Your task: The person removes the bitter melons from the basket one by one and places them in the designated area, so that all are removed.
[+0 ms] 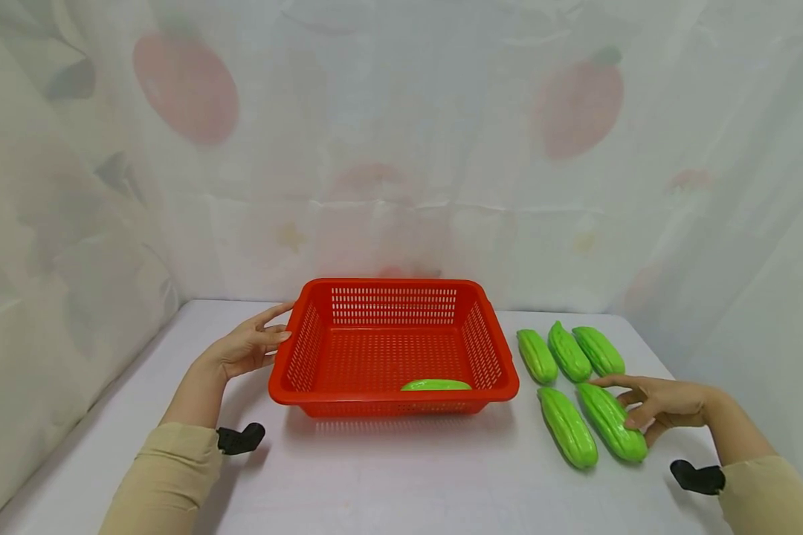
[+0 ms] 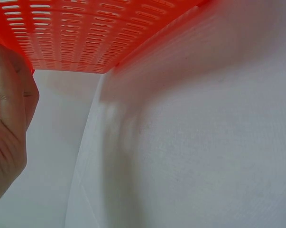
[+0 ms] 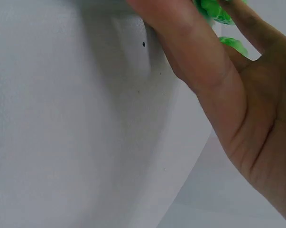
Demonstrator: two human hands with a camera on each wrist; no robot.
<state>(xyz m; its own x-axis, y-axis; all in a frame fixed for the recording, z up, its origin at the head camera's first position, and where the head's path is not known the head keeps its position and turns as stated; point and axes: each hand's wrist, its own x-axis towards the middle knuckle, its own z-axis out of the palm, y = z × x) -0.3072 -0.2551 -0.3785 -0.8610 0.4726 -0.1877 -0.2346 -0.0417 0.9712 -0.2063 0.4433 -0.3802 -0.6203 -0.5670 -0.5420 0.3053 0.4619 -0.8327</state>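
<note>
A red plastic basket (image 1: 393,407) with slotted walls stands in the middle of the table. My left hand (image 1: 250,345) touches its left rim with the fingers fairly straight; the wrist view shows this hand beside the slotted wall. One green bitter melon (image 1: 436,385) lies inside, partly hidden by the front wall. At the right, my right hand (image 1: 665,405) grips another bitter melon (image 1: 612,422) from its right side, thumb on its surface and index finger at its far end. In the right wrist view the thumb (image 3: 199,61) covers most of the grip.
Just left of the gripped one lies a bitter melon (image 1: 567,427). Behind are three more: one left (image 1: 537,357), one central (image 1: 569,351) and one right (image 1: 599,351). A printed white curtain (image 1: 401,148) hangs behind the white table (image 1: 388,483).
</note>
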